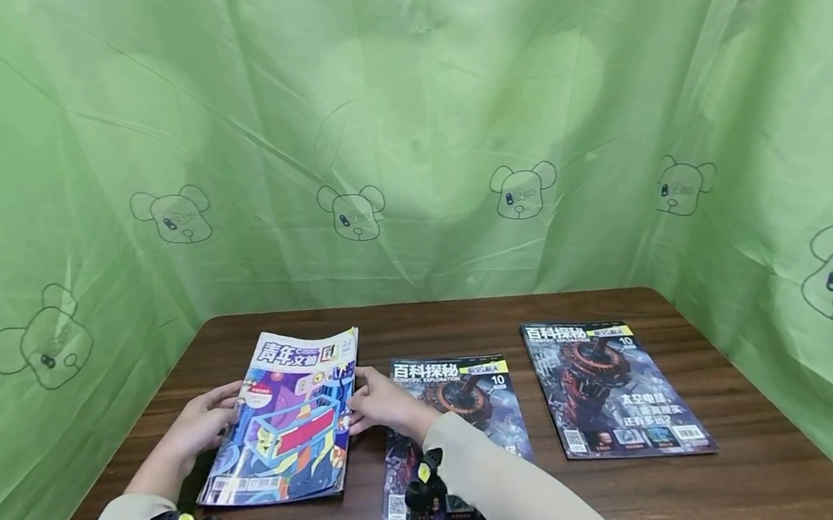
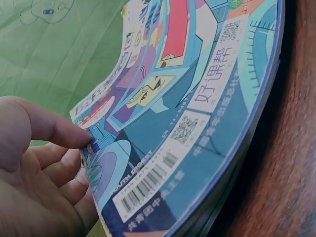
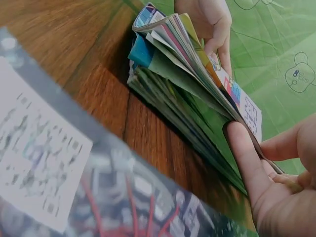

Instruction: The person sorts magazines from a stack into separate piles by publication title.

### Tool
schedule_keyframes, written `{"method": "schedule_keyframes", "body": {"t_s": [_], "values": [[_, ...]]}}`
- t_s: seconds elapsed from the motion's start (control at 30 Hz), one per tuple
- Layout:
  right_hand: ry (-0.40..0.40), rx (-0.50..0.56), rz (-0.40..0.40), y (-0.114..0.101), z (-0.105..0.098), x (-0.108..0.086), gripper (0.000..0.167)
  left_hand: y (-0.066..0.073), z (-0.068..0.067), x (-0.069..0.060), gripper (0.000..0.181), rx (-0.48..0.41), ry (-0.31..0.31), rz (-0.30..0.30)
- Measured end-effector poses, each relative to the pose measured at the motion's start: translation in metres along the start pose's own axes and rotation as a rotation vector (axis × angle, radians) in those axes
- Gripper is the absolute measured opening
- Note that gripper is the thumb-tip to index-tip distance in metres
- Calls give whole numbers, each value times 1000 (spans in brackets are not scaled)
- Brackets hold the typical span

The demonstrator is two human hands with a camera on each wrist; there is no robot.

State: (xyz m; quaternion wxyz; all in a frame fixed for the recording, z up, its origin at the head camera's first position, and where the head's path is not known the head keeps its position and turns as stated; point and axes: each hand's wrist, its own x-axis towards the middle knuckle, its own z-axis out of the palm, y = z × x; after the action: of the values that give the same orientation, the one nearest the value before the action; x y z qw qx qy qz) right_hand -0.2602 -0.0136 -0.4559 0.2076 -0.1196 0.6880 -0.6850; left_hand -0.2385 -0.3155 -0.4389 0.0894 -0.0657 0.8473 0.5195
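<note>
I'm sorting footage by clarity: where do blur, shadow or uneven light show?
Right wrist: the near dark magazine is blurred, while the colourful magazine looks sharper; left wrist: dark shadow lies on the table along the colourful magazine's edge; head: lighter and darker patches show across the green curtain.

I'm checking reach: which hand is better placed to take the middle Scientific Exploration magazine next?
Probably the right hand: its sleeve crosses over the middle Scientific Exploration magazine, though it must release the colourful magazine. The left hand grips that magazine's left edge, farther away.
</note>
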Motion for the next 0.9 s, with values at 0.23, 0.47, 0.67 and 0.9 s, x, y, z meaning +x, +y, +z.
{"method": "schedule_keyframes", "body": {"t_s": [0.23,0.47,0.67,0.9], "values": [[26,18,11,0,8,5,64,-4,-4,4,65,34,5,-7],[53,-8,13,6,10,8,58,-3,-4,5,64,57,-4,-10],[77,-15,16,7,12,8,58,-5,-4,4,63,86,-3,8],[87,-75,22,3,12,4,59,-7,-3,5,63,124,8,40]]}}
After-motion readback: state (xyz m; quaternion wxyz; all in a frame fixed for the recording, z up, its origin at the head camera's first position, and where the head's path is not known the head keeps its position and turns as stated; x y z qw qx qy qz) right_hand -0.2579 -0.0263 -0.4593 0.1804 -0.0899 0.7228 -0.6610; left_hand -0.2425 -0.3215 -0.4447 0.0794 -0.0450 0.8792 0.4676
